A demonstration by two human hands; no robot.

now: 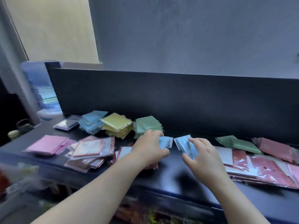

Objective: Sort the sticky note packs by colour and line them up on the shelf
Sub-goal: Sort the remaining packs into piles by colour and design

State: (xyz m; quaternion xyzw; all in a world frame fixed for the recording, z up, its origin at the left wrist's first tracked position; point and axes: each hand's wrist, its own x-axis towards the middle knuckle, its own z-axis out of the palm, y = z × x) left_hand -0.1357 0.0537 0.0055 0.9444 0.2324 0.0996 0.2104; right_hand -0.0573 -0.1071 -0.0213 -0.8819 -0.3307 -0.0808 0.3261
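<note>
Over the shelf [169,177], left hand [148,147], right hand [202,157], two blue packs [165,142] [182,143].

Left hand [149,147] covers most of its blue pack [165,142]; red packs [267,168] at 3 o'clock run off frame; 8 o'clock clutter [19,175] blurred.

Shelf [169,175] layout around the held packs [184,143].
Behind and left, stacks [116,125] line the back panel [178,97]; nearer piles [90,151] lie left, a loose heap [258,162] right; far left, perhaps a water bottle [42,88].
</note>
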